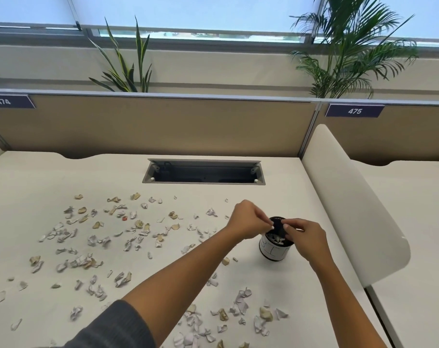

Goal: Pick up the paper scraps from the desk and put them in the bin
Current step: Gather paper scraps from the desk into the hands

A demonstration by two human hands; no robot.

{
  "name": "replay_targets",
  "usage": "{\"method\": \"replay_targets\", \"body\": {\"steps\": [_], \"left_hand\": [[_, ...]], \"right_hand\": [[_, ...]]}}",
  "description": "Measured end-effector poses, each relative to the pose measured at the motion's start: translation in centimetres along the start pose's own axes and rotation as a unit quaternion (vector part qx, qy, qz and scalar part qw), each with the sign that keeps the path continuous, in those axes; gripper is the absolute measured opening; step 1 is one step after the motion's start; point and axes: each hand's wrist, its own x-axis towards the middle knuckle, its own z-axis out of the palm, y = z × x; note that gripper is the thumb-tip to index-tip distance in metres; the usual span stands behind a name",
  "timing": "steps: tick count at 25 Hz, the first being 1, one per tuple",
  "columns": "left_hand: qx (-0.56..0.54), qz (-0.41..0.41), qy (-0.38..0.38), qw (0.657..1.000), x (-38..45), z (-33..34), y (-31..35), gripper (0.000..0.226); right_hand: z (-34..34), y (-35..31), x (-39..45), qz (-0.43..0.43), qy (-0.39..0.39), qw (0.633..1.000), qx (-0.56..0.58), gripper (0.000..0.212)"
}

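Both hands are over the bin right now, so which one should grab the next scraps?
Probably the left hand: most paper scraps lie across the desk on its side. The right hand, beyond the bin, has few nearby.

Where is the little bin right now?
In the head view, the bin stands on the desk right of centre, beneath the left hand and right hand, with the white divider to its right.
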Motion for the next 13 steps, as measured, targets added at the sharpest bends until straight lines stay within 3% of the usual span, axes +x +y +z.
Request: {"method": "replay_targets", "body": {"steps": [6,13], "left_hand": [[0.0,-0.013,0.013,1.0,2.1,2.6,2.4,0.014],[-0.031,-0.023,0.028,0.999,2.1,0.8,0.2,0.018]], "right_hand": [[-1.3,0.4,0.3,-0.022,-0.012,1.0,0.018,0.018],[-0.4,-0.1,0.0,-0.049,-0.002,0.999,0.023,0.019]]}}
